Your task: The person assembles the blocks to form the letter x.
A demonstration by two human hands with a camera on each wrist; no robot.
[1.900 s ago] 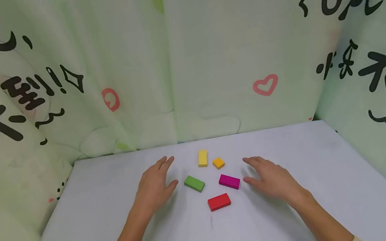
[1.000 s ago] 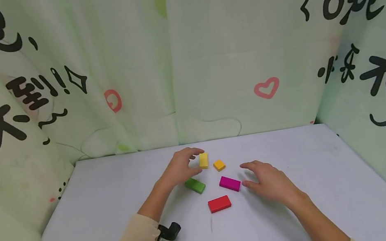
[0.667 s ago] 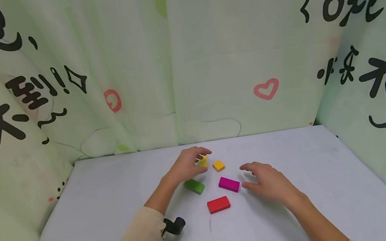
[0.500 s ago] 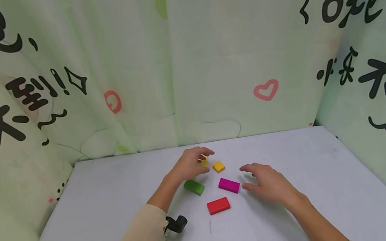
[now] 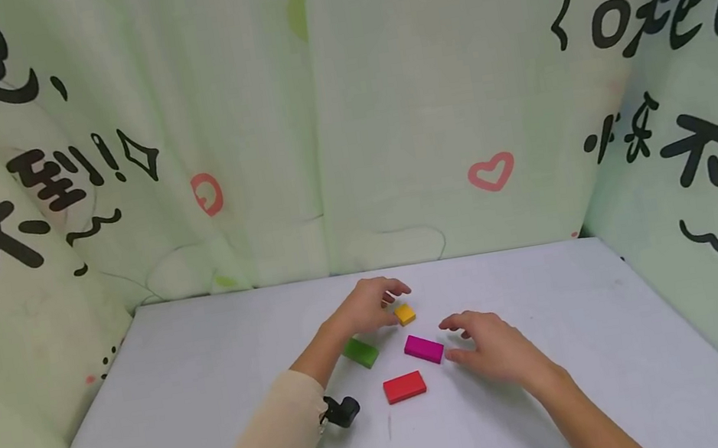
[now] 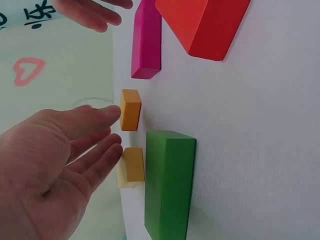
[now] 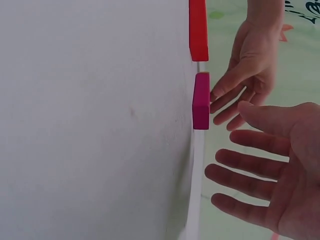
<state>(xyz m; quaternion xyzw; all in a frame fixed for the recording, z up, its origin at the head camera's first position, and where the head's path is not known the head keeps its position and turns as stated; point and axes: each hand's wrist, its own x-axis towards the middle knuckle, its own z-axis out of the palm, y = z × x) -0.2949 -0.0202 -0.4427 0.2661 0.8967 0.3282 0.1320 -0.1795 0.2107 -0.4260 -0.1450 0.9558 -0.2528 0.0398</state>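
Note:
My left hand [image 5: 370, 306] hovers at the far blocks, its fingers loosely bent and holding nothing. The thumb tip comes right up to a small orange block [image 5: 404, 315]. A yellow block [image 6: 134, 165] lies by the other fingertips in the left wrist view; the hand hides it from the head view. Below that wrist lies a green block [image 5: 360, 353]. My right hand [image 5: 492, 347] is held over the table with relaxed, spread fingers and nothing in them. Nearest to it is a magenta block [image 5: 424, 350], just left of the thumb.
A red block [image 5: 405, 387] lies closest to the person among the blocks. All of them rest on a white table [image 5: 215, 377]. Behind and at both sides hangs a pale green curtain [image 5: 382, 97] with black lettering.
The left hand has reached forward and right, past the green block and over the yellow one to the orange block. The right hand has barely moved. The blocks lie as before.

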